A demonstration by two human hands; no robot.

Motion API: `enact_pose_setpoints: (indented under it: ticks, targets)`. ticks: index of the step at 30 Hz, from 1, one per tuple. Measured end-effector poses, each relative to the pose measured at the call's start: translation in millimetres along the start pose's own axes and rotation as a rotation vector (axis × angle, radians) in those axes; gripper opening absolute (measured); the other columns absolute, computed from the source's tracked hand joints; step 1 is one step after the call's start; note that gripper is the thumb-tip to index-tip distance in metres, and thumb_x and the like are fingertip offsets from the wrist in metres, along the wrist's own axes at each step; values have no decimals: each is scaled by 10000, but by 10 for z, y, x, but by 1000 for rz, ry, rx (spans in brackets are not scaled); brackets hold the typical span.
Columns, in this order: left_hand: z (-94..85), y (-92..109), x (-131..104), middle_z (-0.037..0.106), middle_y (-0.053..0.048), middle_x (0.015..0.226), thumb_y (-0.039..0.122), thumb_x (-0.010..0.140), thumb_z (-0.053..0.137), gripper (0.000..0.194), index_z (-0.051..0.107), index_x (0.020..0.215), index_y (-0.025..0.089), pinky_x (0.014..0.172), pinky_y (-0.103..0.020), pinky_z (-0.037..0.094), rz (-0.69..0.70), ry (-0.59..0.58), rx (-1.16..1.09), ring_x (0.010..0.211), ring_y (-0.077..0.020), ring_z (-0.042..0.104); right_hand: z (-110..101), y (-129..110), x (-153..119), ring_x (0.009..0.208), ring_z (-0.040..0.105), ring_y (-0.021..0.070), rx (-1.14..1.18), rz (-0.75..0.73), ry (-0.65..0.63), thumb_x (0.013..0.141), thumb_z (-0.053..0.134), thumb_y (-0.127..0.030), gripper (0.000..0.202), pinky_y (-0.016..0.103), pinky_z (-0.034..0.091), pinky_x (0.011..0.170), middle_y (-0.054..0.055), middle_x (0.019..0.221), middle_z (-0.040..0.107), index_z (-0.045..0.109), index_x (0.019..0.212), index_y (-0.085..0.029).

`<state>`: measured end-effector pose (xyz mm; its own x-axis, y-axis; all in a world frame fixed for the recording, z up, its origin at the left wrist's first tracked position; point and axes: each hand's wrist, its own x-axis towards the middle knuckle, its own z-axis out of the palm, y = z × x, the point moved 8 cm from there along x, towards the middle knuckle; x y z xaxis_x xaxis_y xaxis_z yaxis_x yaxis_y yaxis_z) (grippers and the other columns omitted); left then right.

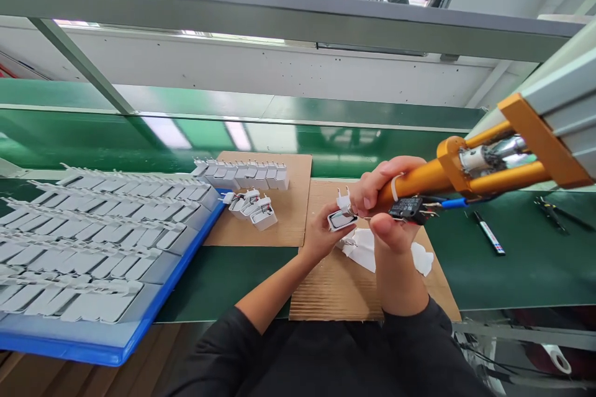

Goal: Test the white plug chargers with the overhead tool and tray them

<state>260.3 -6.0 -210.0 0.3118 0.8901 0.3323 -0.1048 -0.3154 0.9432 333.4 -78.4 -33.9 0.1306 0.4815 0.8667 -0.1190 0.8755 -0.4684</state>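
Observation:
My left hand is closed around a small white plug-in charger housing with prongs standing up and its open side facing me. My right hand grips an orange handheld power tool with a black switch and a blue wire on its underside. The tool's front end is at the charger housing; fingers hide whether they touch. Crumpled white paper lies beneath both hands on a cardboard sheet. On the left cardboard sit a row of white charger housings and a few loose ones.
At left, a blue tray holds several rows of white charger housings. A marker and pliers lie on the green tabletop at right. A grey rail crosses above the bench. The tool's thick grey body fills the upper right.

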Motion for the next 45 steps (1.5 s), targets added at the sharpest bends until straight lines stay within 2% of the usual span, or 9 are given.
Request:
enact_pose_setpoints:
  ticks: [3, 7, 11, 15, 28, 33, 40, 45]
  targets:
    - [10, 63, -29, 703, -35, 888, 466, 657, 772, 446, 612, 976, 198, 765, -327, 535, 30, -16, -98, 850, -213, 665, 8, 6, 2, 432, 384, 94, -35, 40, 14, 734, 713, -429, 373, 250, 334, 354, -61, 621, 440, 520, 1036, -326]
    - [5, 106, -43, 692, -27, 869, 532, 606, 779, 513, 596, 938, 187, 755, -316, 532, 56, 21, -184, 801, -189, 656, 37, -21, 7, 425, 386, 99, -43, 40, 21, 733, 711, -434, 362, 254, 350, 354, -64, 614, 442, 524, 1024, -328]
    - [28, 96, -47, 682, -26, 886, 558, 594, 778, 552, 583, 957, 191, 771, -318, 528, 41, 29, -208, 832, -193, 649, 54, -55, 11, 401, 365, 94, 1, 3, 31, 739, 713, -367, 334, 262, 335, 333, -63, 610, 445, 547, 1023, -303]
    - [53, 61, -63, 685, -28, 904, 585, 587, 771, 587, 575, 981, 196, 766, -332, 528, 7, 21, -184, 859, -210, 653, 40, -57, 3, 398, 368, 99, -28, 17, 46, 748, 706, -371, 314, 262, 343, 328, -64, 603, 451, 546, 1010, -307]
    - [112, 57, -94, 696, -38, 923, 551, 608, 778, 568, 575, 1002, 195, 791, -334, 542, 8, 4, -282, 876, -206, 668, 25, -114, -12, 364, 326, 103, -87, 13, 81, 741, 698, -441, 315, 279, 297, 311, -60, 578, 382, 522, 975, -324]
    - [117, 18, -98, 699, -44, 946, 570, 588, 782, 603, 582, 1018, 197, 797, -341, 543, -29, 9, -257, 901, -220, 668, 11, -105, -11, 364, 323, 105, -72, 21, 94, 731, 707, -405, 306, 286, 293, 307, -59, 571, 400, 558, 985, -324]
    - [101, -4, -108, 697, -52, 974, 506, 588, 809, 584, 601, 1035, 193, 811, -351, 542, -41, 18, -269, 927, -232, 661, -1, -122, -12, 359, 300, 96, -39, 1, 106, 713, 727, -384, 316, 286, 302, 293, -62, 578, 431, 576, 977, -296]
    - [96, -53, -122, 693, -61, 1015, 483, 602, 808, 601, 594, 1082, 191, 823, -349, 546, -47, 25, -258, 955, -235, 659, 2, -129, -9, 366, 351, 94, -37, 7, 106, 717, 726, -379, 315, 269, 339, 309, -69, 586, 454, 566, 970, -281]
